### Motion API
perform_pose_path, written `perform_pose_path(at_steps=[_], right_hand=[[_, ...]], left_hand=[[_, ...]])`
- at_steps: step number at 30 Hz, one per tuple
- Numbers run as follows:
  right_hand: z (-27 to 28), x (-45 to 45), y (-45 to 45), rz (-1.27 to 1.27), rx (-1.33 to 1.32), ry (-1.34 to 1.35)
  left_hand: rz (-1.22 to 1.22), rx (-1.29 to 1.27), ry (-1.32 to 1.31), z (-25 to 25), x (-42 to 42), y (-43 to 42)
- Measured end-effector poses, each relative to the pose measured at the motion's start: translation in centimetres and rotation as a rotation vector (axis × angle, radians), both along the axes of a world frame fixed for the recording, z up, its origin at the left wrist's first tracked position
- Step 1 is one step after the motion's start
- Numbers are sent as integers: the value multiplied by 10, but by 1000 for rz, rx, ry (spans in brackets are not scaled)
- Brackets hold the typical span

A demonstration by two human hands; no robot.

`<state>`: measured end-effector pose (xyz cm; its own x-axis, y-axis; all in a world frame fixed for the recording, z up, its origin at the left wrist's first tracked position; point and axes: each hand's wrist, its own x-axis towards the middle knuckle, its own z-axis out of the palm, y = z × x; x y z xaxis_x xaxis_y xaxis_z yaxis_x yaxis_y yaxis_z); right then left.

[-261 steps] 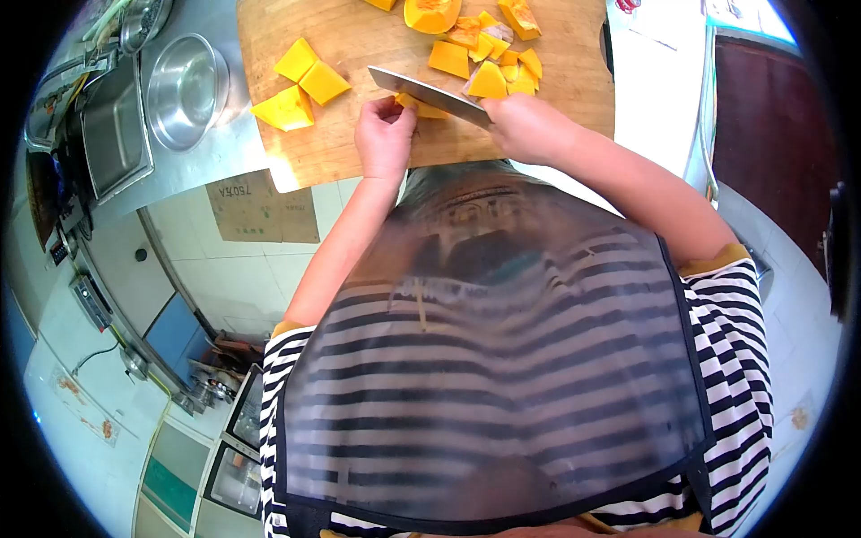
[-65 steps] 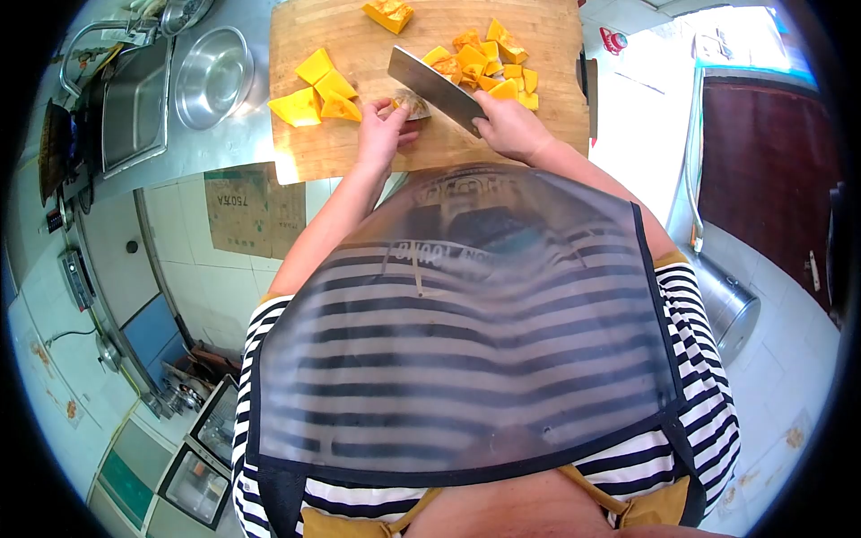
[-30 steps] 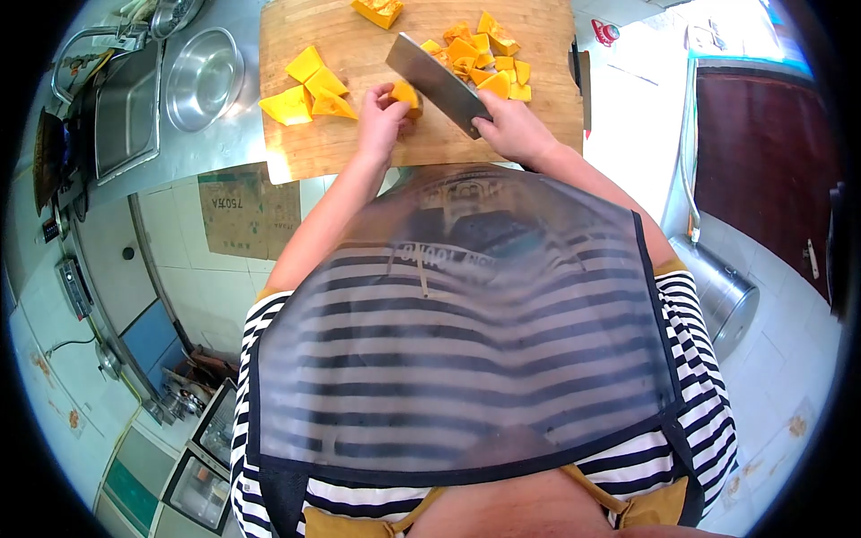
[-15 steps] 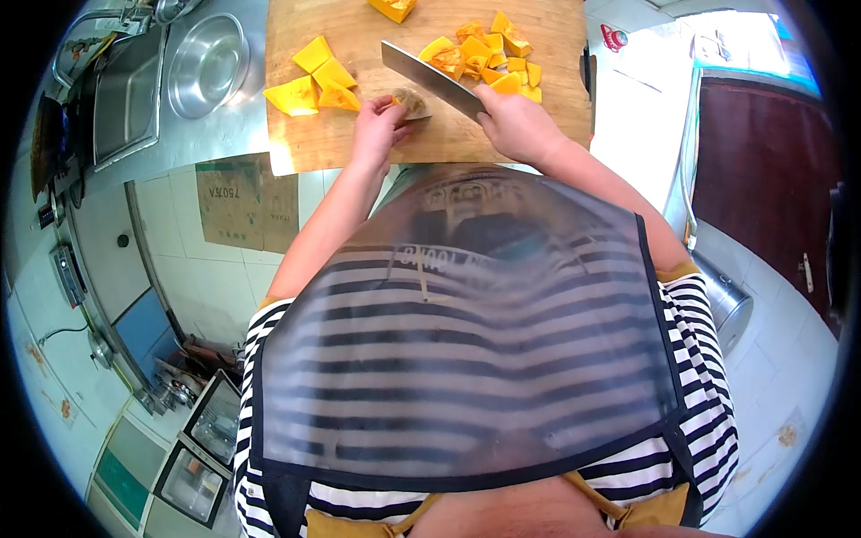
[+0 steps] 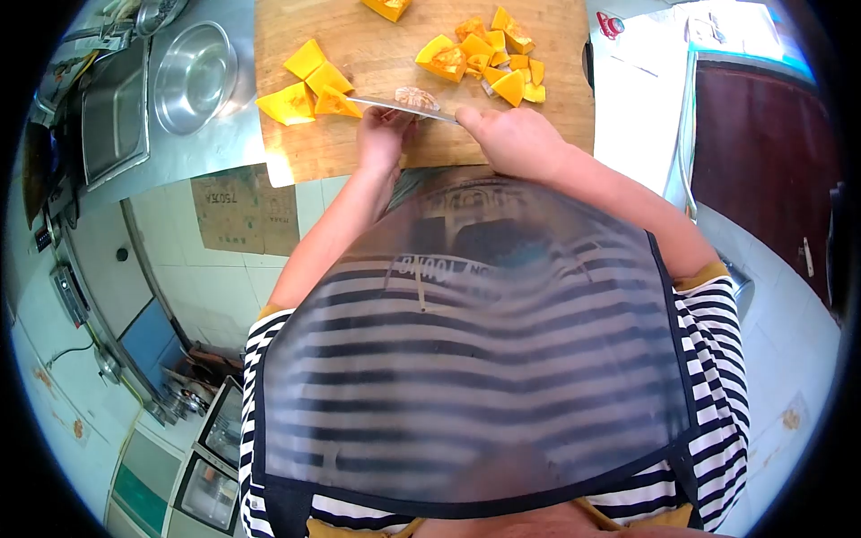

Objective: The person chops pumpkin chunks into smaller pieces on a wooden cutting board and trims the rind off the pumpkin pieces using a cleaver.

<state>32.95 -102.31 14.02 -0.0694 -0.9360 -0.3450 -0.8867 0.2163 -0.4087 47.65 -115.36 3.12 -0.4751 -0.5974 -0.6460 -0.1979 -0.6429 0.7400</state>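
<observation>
My right hand [image 5: 511,139] is closed round the handle of a cleaver [image 5: 435,114]. The blade appears nearly edge-on and reaches left, past my left hand [image 5: 384,136]. Curled fingers of that left hand are at the near side of the blade, holding a pumpkin piece. The mottled, pale rind of this pumpkin piece [image 5: 416,97] shows just beyond the blade; its near part is hidden by blade and fingers. Left of it lie several orange pumpkin chunks [image 5: 305,59]. Farther right is a group of smaller cut pumpkin pieces [image 5: 508,87].
The wooden cutting board [image 5: 359,161] lies on a steel counter. A metal basin [image 5: 193,81] stands left of the board, beside a sink [image 5: 115,117]. One more pumpkin chunk [image 5: 387,8] is at the board's far side. A red object [image 5: 611,25] lies on the white surface at right.
The cleaver has come down and left, from right of the pumpkin piece to across it, and its blade has turned edge-on. The view has shifted slightly.
</observation>
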Motion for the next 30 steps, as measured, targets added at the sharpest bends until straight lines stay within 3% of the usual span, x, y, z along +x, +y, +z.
perform_pose_path(at_steps=[6,8,13,30], right_hand=[[7,6,-17,21,116,-15],[10,8,-22,20,153,-11],[15,13,-30,38,212,46],[-31,19,-54,43,150,102]], left_hand=[[27,-39,46,2,2,3],[47,-87,-67,-2,4,3],[54,30,-24,-1,5,0],[84,14,22,-6,-1,-1]])
